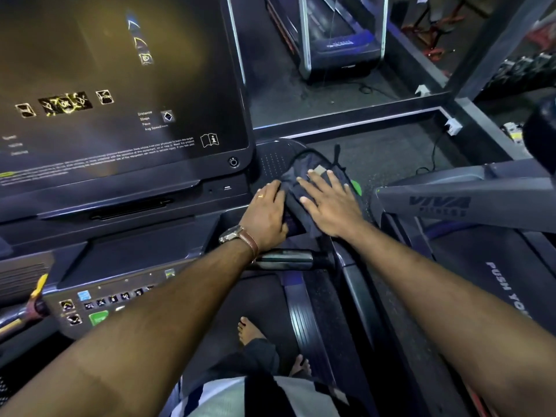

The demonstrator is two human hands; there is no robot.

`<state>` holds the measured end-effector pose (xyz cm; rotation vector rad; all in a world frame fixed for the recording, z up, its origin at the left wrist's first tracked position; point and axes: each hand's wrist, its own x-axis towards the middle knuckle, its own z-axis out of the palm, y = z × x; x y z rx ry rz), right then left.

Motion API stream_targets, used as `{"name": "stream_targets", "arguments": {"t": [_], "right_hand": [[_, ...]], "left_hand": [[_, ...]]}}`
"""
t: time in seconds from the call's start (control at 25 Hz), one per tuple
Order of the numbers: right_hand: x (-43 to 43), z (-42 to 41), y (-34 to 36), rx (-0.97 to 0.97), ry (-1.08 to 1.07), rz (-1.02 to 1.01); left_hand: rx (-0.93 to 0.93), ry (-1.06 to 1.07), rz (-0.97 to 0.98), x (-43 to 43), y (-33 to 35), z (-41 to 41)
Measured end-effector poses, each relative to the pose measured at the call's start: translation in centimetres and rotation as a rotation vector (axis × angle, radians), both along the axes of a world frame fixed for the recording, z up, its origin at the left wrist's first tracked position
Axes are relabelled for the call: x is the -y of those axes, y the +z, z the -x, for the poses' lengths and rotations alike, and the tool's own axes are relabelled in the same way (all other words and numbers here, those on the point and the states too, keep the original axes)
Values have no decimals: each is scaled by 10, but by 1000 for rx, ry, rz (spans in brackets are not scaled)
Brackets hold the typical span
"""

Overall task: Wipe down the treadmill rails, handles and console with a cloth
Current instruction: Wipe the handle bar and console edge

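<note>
The person is wiping the console shelf (270,162) just right of the touchscreen's (120,85) lower corner, left hand (266,212) and right hand (329,206) lying open and flat on the dark cloth (304,167) (right fingers (318,182) splayed), and I'm guessing the next stroke is calling for a sweep leftward onto the touchscreen.

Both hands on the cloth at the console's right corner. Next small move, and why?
Probably slide the cloth left toward the screen. The right hand lies flat on it with fingers spread, the left hand rests on its left edge, and it covers only the right corner of the console.
</note>
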<state>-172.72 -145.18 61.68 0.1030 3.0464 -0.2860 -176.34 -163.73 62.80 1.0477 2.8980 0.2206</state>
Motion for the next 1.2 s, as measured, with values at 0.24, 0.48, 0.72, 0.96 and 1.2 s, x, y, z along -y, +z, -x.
{"name": "stream_targets", "arguments": {"t": [0.24, 0.48, 0.72, 0.96, 1.2], "right_hand": [[21, 77, 14, 74, -85, 104], [-3, 76, 0, -37, -22, 65], [47, 142, 17, 63, 94, 21], [9, 105, 6, -19, 268, -10], [70, 136, 18, 61, 253, -9]], "left_hand": [[-56, 62, -20, 8, -1, -7], [-102, 53, -48, 7, 4, -8], [-124, 106, -62, 8, 3, -6], [-133, 172, -108, 14, -1, -8], [-145, 239, -170, 11, 7, -8]]}}
